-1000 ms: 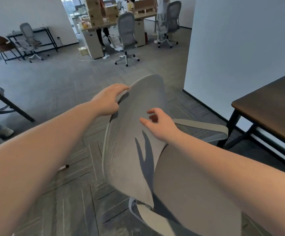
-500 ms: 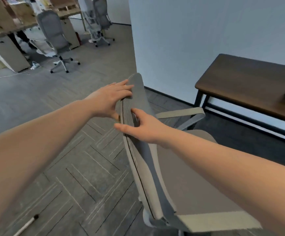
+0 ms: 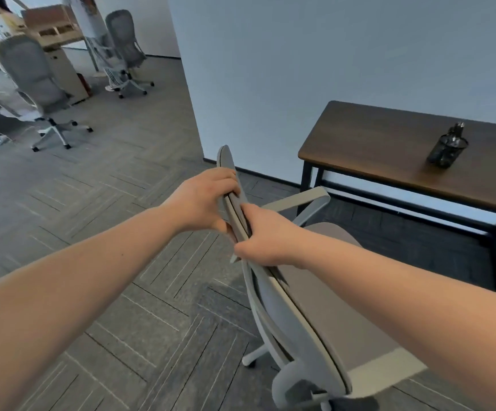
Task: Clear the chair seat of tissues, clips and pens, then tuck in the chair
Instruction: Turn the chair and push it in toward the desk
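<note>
A grey office chair stands in front of me with its backrest (image 3: 294, 315) seen edge-on. My left hand (image 3: 205, 203) grips the top edge of the backrest from the left. My right hand (image 3: 266, 235) grips the same edge just below, from the right. The chair seat (image 3: 338, 295) faces the dark wooden desk (image 3: 389, 155) at the right and shows nothing lying on it. A grey armrest (image 3: 297, 200) points toward the desk. A black mesh pen holder (image 3: 447, 149) stands on the desk top.
A white wall (image 3: 300, 69) runs behind the desk. Two other grey office chairs (image 3: 36, 84) (image 3: 125, 51) stand at the far left near light wooden desks. Grey patterned carpet (image 3: 92, 232) lies open to the left of my chair.
The chair has turned so its seat faces the desk. My right hand went from hovering at the backrest to gripping its edge. The view swung right, bringing the desk and pen holder in.
</note>
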Demonstrator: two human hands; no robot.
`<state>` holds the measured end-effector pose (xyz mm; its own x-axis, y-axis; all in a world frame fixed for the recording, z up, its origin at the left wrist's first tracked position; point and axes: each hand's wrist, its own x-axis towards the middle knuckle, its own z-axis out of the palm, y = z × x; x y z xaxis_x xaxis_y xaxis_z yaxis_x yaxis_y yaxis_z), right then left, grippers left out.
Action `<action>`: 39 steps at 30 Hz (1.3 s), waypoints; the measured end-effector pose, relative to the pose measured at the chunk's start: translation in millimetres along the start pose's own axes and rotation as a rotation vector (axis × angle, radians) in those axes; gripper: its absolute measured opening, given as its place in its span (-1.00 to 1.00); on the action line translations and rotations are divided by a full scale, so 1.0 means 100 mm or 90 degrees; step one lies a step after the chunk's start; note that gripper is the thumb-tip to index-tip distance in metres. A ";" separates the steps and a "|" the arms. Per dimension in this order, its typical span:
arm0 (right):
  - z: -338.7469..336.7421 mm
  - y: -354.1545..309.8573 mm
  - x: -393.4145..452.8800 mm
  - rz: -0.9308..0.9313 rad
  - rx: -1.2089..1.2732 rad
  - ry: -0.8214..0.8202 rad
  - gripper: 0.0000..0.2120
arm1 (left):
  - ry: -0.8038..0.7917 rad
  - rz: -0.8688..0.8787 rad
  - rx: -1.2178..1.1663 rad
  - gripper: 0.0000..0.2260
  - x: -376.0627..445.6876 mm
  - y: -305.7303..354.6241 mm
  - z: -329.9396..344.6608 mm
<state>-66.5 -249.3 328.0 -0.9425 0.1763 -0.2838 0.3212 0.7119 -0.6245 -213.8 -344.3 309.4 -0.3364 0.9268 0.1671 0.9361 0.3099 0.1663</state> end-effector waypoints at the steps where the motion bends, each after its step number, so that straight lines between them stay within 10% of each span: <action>1: -0.05 0.08 -0.05 0.004 -0.003 0.001 -0.66 | 0.006 0.002 -0.003 -0.42 0.05 0.08 0.04; 17: -0.99 1.82 -1.26 0.006 -0.011 0.043 -0.69 | 0.115 0.139 0.017 -0.33 1.07 1.84 0.73; 28: -1.60 2.99 -2.08 0.134 -0.239 0.114 -0.73 | -0.059 0.309 0.109 -0.47 1.89 2.67 0.77; 39: -1.76 3.61 -2.67 0.217 -0.347 0.262 -0.66 | 0.002 0.360 0.135 -0.54 2.11 3.24 0.91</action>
<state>284.5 80.3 306.7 -0.7924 0.6090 -0.0360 0.6098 0.7891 -0.0736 27.9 -28.8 310.0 0.2200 0.9594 0.1766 0.9697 -0.1955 -0.1462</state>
